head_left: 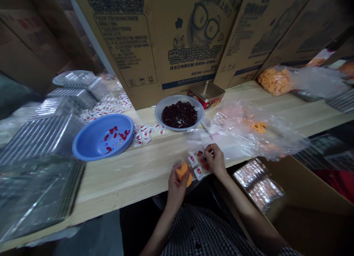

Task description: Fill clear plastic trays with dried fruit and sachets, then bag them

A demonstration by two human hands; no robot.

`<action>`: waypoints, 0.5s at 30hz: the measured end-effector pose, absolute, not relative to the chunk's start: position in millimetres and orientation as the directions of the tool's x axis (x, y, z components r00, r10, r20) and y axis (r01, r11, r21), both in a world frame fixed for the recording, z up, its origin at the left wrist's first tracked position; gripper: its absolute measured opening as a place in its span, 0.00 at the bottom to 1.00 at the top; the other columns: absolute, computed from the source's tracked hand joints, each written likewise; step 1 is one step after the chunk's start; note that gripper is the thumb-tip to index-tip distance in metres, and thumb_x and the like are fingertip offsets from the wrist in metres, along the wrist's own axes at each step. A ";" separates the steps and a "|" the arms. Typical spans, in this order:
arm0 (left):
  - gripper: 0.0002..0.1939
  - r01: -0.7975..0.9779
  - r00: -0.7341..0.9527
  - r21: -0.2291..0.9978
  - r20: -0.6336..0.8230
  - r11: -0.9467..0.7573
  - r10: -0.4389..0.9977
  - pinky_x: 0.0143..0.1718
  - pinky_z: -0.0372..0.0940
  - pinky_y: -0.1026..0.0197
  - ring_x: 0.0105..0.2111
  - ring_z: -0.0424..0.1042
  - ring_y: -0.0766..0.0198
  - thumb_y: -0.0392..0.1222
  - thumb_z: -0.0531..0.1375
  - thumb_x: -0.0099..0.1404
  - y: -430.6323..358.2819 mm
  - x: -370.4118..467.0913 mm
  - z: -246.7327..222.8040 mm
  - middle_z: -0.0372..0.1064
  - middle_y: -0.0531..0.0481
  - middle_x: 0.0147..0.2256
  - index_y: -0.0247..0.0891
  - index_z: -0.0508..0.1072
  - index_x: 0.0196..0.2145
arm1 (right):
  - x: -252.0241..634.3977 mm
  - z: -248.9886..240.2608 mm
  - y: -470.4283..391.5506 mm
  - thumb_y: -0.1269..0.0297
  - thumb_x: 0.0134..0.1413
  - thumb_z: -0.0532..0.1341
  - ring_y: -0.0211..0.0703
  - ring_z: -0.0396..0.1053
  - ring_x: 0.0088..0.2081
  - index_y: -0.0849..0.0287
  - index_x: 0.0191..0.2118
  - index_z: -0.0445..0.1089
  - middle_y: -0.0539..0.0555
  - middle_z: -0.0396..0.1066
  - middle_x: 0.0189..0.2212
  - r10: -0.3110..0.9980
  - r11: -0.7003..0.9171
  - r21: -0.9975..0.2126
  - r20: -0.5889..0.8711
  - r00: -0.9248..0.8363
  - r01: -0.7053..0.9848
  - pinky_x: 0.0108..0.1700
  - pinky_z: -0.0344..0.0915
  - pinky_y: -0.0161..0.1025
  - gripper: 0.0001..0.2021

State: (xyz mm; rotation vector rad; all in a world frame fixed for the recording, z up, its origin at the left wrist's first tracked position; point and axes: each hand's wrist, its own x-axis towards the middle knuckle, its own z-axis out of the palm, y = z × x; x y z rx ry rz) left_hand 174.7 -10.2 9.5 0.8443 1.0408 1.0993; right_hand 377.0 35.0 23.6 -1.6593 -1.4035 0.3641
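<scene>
Left hand [177, 183] grips orange pieces [181, 170]; right hand [217, 161] pinched shut, contents unclear; a bump could knock edge-side tray [195, 166] off counter [151, 162].

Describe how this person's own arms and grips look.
The left grip and right grip are bare human hands, no gloves visible. The left forearm and right forearm are uncovered; a dark-and-white checked fabric sleeve shows at the latter's upper end.

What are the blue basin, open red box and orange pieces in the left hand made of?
The blue basin: probably plastic, smooth and evenly coloured.
The open red box: likely metal, thin walls with a dull sheen inside.
The orange pieces in the left hand: matte, opaque; material unclear.
</scene>
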 end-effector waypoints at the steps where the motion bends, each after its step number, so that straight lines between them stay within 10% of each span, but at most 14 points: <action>1: 0.24 -0.285 0.138 0.922 -0.232 0.262 0.963 0.48 0.69 0.54 0.46 0.75 0.54 0.49 0.67 0.59 -7.6 172.6 11.6 0.75 0.43 0.46 0.40 0.67 0.49 | 376.2 24.0 36.0 0.67 0.57 0.55 0.42 0.63 0.33 0.56 0.29 0.63 0.50 0.64 0.29 0.888 0.087 -0.757 0.354 0.295 0.647 0.37 0.60 0.39 0.05; 8: 0.24 -0.339 0.157 0.881 -0.293 0.330 0.943 0.38 0.69 0.61 0.35 0.76 0.61 0.48 0.70 0.56 3.1 172.7 13.5 0.76 0.48 0.38 0.38 0.68 0.46 | 354.8 28.5 29.4 0.68 0.64 0.53 0.46 0.65 0.42 0.56 0.34 0.64 0.56 0.66 0.38 0.888 0.301 -0.711 0.452 0.086 0.636 0.46 0.62 0.43 0.06; 15: 0.26 -0.513 0.112 0.768 -0.382 0.382 0.917 0.40 0.70 0.58 0.34 0.78 0.60 0.48 0.69 0.57 0.3 183.1 3.4 0.76 0.45 0.42 0.39 0.67 0.49 | 358.7 11.3 12.1 0.68 0.64 0.53 0.47 0.62 0.39 0.57 0.35 0.65 0.55 0.64 0.35 0.907 0.165 -0.586 0.406 0.111 0.794 0.44 0.61 0.43 0.07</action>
